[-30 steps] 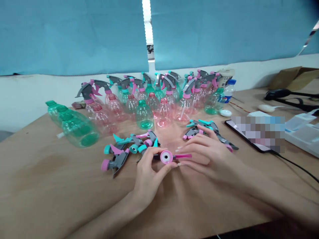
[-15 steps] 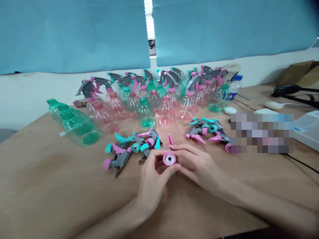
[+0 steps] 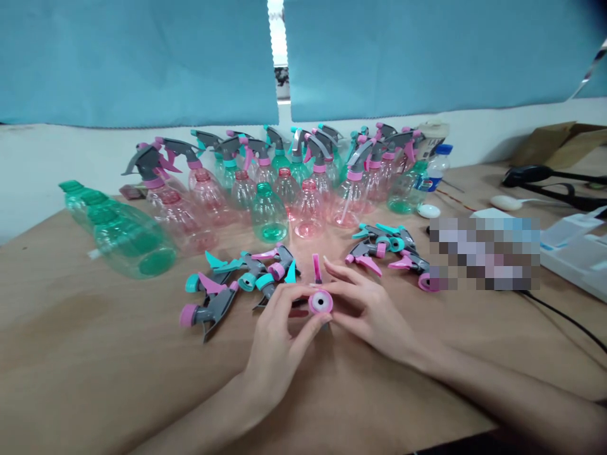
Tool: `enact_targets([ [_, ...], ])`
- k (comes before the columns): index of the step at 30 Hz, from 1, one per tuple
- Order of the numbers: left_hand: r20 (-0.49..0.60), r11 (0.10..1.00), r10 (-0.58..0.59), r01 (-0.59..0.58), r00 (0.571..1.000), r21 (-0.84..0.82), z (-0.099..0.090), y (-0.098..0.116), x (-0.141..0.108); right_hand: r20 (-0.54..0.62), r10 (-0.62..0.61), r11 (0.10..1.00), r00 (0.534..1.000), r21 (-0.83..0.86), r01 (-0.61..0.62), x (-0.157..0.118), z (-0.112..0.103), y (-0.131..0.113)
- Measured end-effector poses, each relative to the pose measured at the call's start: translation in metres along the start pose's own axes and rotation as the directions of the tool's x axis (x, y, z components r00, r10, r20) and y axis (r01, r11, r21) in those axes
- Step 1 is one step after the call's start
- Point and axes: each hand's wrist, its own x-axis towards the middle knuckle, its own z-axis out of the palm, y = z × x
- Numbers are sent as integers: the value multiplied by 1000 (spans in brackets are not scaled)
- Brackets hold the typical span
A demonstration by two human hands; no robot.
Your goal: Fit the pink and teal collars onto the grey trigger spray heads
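Between my hands is a pink and grey trigger spray head (image 3: 321, 302), its round pink collar facing me and its pink trigger pointing away. My left hand (image 3: 279, 335) pinches the collar with thumb and fingers. From the other side, my right hand (image 3: 379, 309) grips the same spray head, thumb near the collar, one finger raised by the trigger. Loose spray heads lie in a pile (image 3: 220, 309) left of my hands and in another pile (image 3: 379, 246) to the right. Behind them stand open pink bottles (image 3: 310, 212) and a green bottle (image 3: 269, 215).
Several bottles with spray heads fitted (image 3: 353, 183) stand along the back. Green bottles (image 3: 133, 243) lean or lie at the left. A blue-capped bottle (image 3: 437, 167), a white mouse-like object (image 3: 429, 212), a black cable (image 3: 559, 313) and a white plastic case (image 3: 578, 249) are at the right.
The view has shifted slightly, so the scene sits further left. My right hand's fingers have opened a little around the spray head, one finger lifting beside the trigger; the left keeps its pinch.
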Motion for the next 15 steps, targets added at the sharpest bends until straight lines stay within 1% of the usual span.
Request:
enact_targets([
  [2,43,987,72,-77,997,140,-3,-4,2,31,-15,999,999,32,14,1,0,4],
  [4,93,938,173,-193,981,287,-7,-7,5,61,-29,998,998,65,25,1,0,7],
  [6,125,880,265,-293,956,374,-9,-11,7,78,-34,997,996,78,28,1,0,9],
  [9,149,827,341,-372,928,422,-12,-13,10,78,-49,997,996,60,44,1,1,10],
  [15,250,778,385,-458,889,431,-19,-11,16,78,-149,989,986,22,148,-1,3,12],
])
